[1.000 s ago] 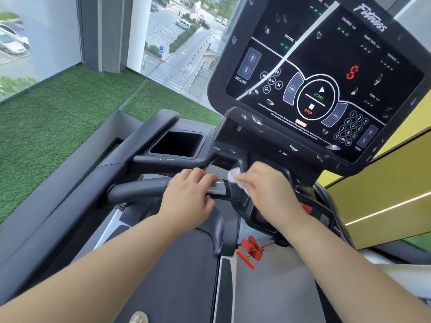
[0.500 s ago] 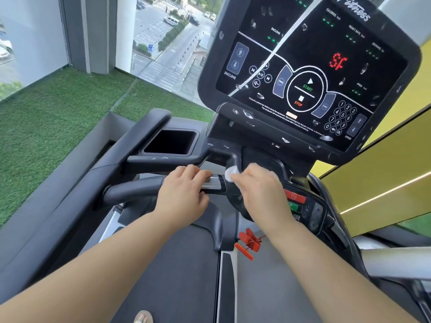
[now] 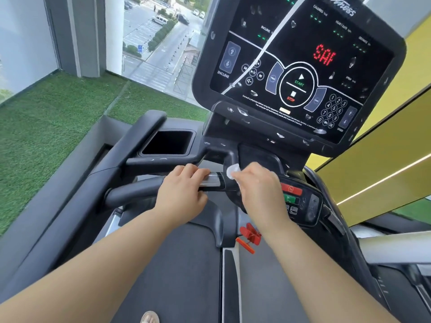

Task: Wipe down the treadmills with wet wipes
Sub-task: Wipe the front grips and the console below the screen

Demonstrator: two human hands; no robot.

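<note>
Green artificial turf borders a tall glass window that overlooks a street. A black treadmill stands beside it, seen from the head of a person on its dark running belt. At the treadmill's front edge, a glossy black console panel shows red letters and START and STOP markings. Below it, a black horizontal handlebar with a silver metal sensor plate runs beneath a rectangular black cup-holder recess.

Left hand: grip closed, with the fingers curled over the handlebar just left of the sensor plate.

Right hand: grip closed on a small bunched white wet wipe. The wipe protrudes from the fingertips and appears to press on the black junction where the handlebar's right end meets the console column.

Right of this hand sits a dark control pod with a red button and a green one. A red plastic safety clip hangs below the wrist.

Step in hand, as judged: wiping the junction at the handlebar's inner end. The next move probably calls for sliding the wipe left over the sensor plate, so the left hand would have to lift or shift outward. The wipe should also be kept clear of the green button.
</note>
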